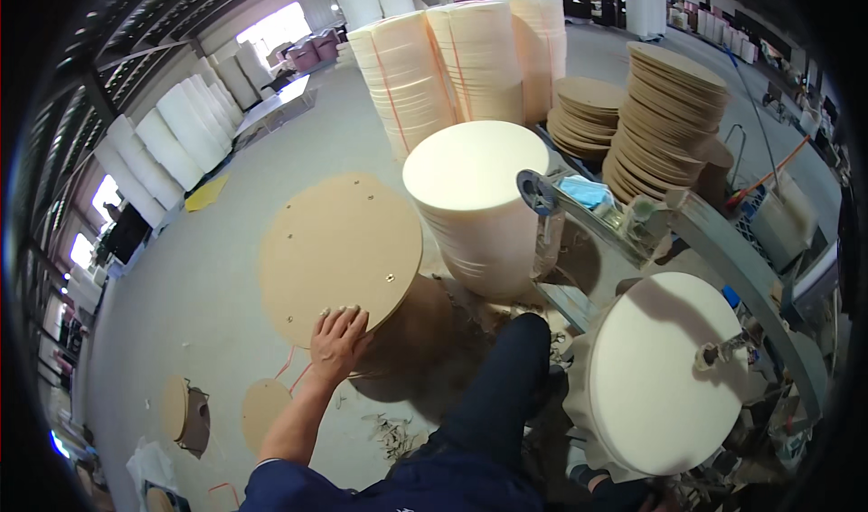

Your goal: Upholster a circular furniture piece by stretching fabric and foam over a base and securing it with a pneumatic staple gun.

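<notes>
My left hand (339, 342) lies flat on the near edge of a large round brown board (339, 250), fingers stretched out and holding nothing. Several small holes or metal inserts dot the board's face. It tops a tall brown round stack (402, 331), mostly in shadow. To the right, a white round padded disc (665, 376) with a loose, ruffled cover edge is mounted at a grey metal machine (755, 268). A clamp-like fitting (714, 354) touches its face. My right hand does not show.
A stack of white foam discs (476, 164) stands just beyond the board. Behind are wrapped white rolls (402, 78) and piled brown round boards (665, 118). Small round boards (267, 412) and scraps (395, 435) lie on the floor. My knee (524, 336) juts between stack and machine.
</notes>
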The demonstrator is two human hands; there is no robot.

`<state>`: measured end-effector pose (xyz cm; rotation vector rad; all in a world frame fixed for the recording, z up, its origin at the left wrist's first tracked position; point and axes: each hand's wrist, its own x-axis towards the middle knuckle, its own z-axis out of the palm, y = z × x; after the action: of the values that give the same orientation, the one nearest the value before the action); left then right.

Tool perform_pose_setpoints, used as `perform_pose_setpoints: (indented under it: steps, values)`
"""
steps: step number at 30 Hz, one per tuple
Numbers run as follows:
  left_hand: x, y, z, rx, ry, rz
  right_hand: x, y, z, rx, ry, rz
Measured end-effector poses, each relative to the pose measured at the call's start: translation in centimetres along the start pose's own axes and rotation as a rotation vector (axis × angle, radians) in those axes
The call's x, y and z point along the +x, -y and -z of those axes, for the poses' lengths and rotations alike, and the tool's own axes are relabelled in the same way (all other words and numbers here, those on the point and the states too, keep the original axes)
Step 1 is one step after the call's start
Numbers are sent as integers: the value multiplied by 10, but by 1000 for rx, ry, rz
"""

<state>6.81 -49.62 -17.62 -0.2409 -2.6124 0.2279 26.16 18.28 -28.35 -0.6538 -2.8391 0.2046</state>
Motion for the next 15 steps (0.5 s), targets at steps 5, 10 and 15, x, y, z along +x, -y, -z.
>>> perform_pose_setpoints:
  steps: [5, 10, 15]
  values:
    - [-53, 38, 11, 68, 28, 204, 9, -5, -11, -15, -127, 144]
    - [-35, 48, 10, -16, 46, 104, -2, -2, 1, 78, -208, 129]
    - [37, 8, 80, -77, -82, 51, -7, -10, -11, 146, -215, 80]
